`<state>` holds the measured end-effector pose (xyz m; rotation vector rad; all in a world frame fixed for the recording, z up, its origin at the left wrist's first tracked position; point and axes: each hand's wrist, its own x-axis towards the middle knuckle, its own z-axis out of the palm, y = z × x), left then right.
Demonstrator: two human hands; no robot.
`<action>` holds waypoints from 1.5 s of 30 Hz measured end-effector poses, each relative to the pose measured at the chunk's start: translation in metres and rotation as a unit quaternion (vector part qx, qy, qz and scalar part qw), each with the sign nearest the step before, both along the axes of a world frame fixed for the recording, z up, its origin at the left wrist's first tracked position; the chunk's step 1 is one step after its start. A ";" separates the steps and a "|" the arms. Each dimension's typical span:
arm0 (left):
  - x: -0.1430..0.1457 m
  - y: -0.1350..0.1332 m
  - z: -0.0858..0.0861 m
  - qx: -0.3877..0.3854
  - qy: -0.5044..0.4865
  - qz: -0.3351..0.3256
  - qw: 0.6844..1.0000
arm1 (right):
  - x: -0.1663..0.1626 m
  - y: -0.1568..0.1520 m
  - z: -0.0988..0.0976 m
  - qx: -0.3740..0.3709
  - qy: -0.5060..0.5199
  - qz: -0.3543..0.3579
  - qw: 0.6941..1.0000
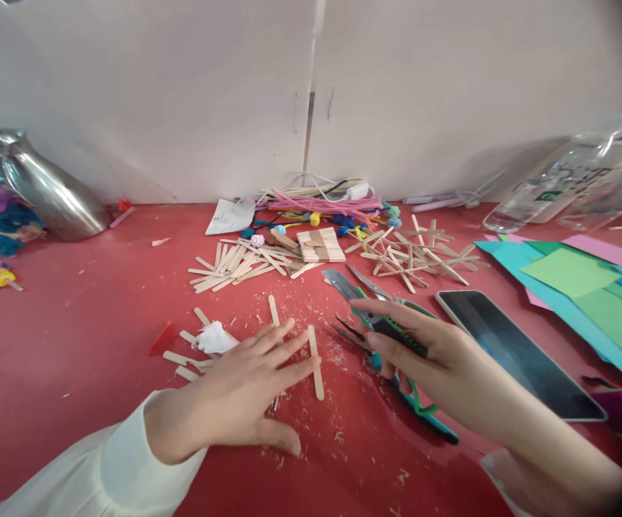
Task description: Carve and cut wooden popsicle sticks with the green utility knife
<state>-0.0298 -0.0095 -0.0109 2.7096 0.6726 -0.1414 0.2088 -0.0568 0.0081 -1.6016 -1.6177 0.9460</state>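
Observation:
My left hand (251, 384) lies spread over the red table, fingers apart. Its fingertips reach a wooden craft stick (316, 362), and a second craft stick (274, 310) pokes out beyond the fingers. In my right hand (424, 352) is a green and black utility knife (391, 327), its blade out and pointing to the upper left. Below that hand lie pliers (424, 416) with teal and black handles, partly hidden. Scissors (370, 282) lie just behind the knife. Small wood shavings are scattered between my hands.
Craft stick piles (235, 262) and a joined stick panel (322, 245) lie farther back. A phone (521, 352) and coloured paper (572, 273) are at the right, with a plastic bottle (526, 190) behind. Crumpled white tissue (214, 337) lies left; a metal jug (55, 190) stands back left.

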 end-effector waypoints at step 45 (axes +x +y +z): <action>0.007 -0.022 -0.008 -0.094 -0.098 -0.012 0.991 | -0.032 -0.023 -0.028 0.067 -0.092 0.006 0.994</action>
